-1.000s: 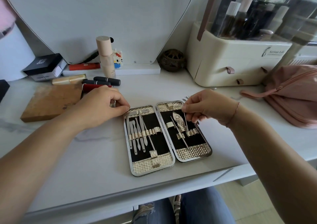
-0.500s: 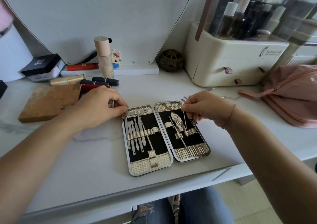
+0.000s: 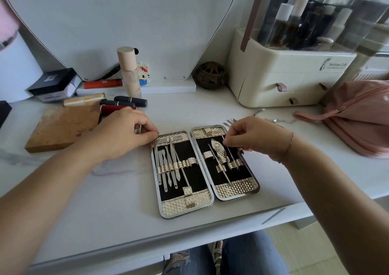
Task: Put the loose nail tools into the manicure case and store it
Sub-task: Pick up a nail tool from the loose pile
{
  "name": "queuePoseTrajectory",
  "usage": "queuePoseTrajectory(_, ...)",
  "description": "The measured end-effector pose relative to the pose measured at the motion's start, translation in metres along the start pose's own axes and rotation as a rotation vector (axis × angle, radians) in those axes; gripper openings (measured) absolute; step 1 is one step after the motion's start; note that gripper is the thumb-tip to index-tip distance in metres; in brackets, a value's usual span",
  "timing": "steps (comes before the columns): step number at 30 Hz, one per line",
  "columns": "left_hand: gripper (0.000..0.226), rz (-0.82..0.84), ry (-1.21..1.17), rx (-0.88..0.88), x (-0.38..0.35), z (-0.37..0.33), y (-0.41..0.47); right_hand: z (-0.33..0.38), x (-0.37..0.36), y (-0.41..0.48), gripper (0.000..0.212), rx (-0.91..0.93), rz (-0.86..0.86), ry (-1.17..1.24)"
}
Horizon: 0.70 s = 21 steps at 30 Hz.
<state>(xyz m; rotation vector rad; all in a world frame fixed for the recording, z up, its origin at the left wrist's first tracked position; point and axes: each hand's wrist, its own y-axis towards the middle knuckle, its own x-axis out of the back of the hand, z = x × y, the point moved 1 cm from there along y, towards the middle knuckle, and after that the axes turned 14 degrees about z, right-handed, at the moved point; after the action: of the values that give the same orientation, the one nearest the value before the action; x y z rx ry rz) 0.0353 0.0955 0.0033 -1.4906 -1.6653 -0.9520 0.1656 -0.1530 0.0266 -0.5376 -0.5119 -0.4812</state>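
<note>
The manicure case (image 3: 185, 209) lies open flat on the white table, both halves lined with black and gold loops. Several steel tools sit strapped in the left half, and nippers (image 3: 220, 152) with a thin probe in the right half. My left hand (image 3: 124, 133) has its fingers curled and pinches the case's far left corner. My right hand (image 3: 252, 138) hovers over the right half and pinches a thin steel tool (image 3: 231, 155) whose lower end sits in a gold loop. More loose tools (image 3: 230, 120) lie on the table just behind my right hand.
A cream cosmetics organiser (image 3: 284, 79) stands at the back right, a pink pouch (image 3: 362, 114) beside it. At the left are a wooden board (image 3: 63, 127), lipsticks (image 3: 130, 101) and a beige bottle (image 3: 128, 72). A mirror (image 3: 126, 22) stands behind. The table's front edge is close.
My right hand has shifted slightly down over the right half with the thin tool. My left hand has stayed at the case's corner.
</note>
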Motion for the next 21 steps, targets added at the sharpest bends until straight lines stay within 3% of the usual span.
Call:
queuePoseTrajectory(11,0.003,0.006,-0.012,0.004,-0.0002,-0.0010,0.0003,0.0041,-0.0037,-0.0067,0.013,-0.036,-0.021,-0.209)
queuePoseTrajectory(21,0.003,0.007,-0.027,0.022,0.0000,-0.0021,-0.0002,0.0032,-0.0026,-0.0102,0.015,-0.028,-0.032,-0.230)
